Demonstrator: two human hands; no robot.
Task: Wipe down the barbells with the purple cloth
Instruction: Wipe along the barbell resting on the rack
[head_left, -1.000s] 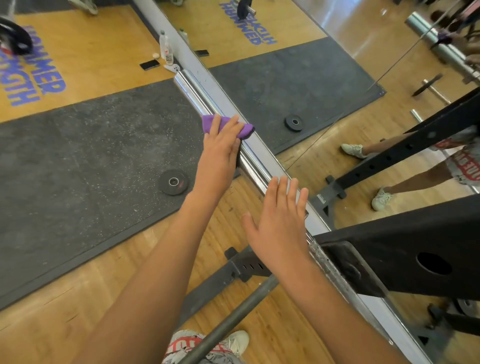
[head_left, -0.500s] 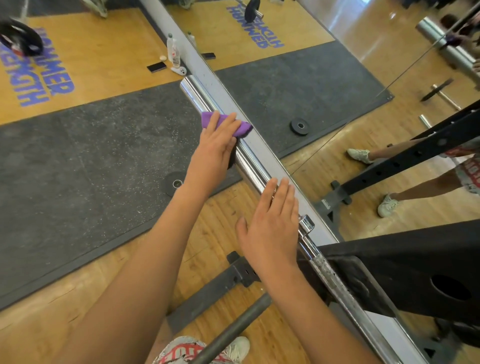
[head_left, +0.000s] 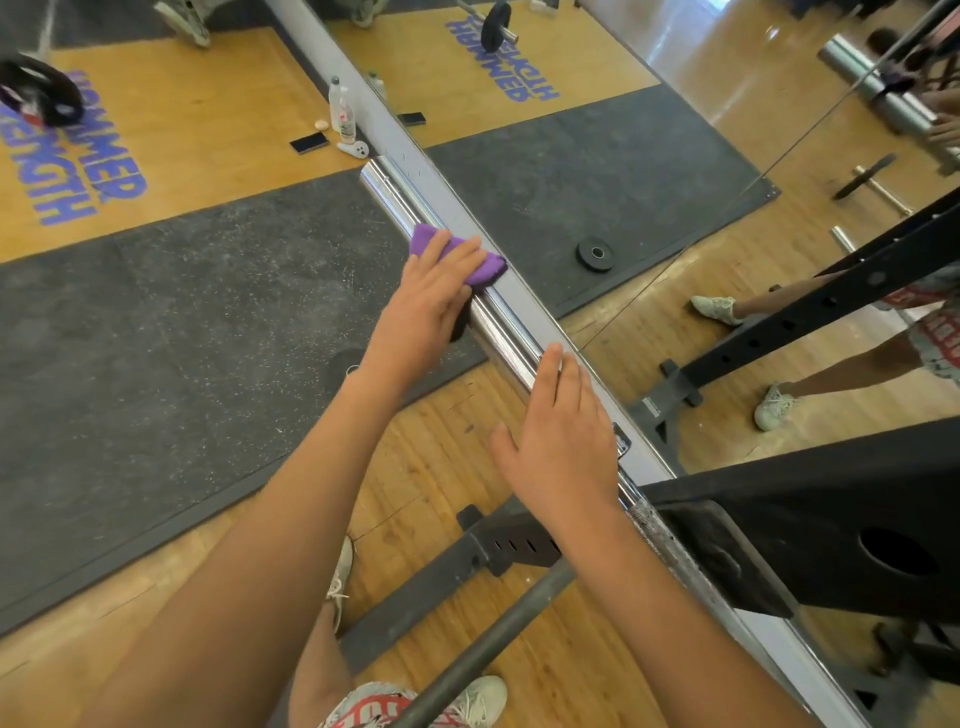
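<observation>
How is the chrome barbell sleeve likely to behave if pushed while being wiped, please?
The barbell sleeve looks round and polished, so it will probably feel slippery and may spin under the purple cloth. It seems solid steel, likely heavy and rigid. Resting in the black rack, it should hardly shift sideways.

2 hands: left hand (head_left: 426, 306), right hand (head_left: 561, 441); 1 purple cloth (head_left: 485, 271); 1 chrome barbell (head_left: 501, 335); 1 black rack (head_left: 831, 545); 1 mirror (head_left: 675, 130); on floor (head_left: 208, 130): 1 water bottle (head_left: 340, 111), 1 phone (head_left: 309, 141), 1 big wt plate (head_left: 39, 91); reflections not counted.
</observation>
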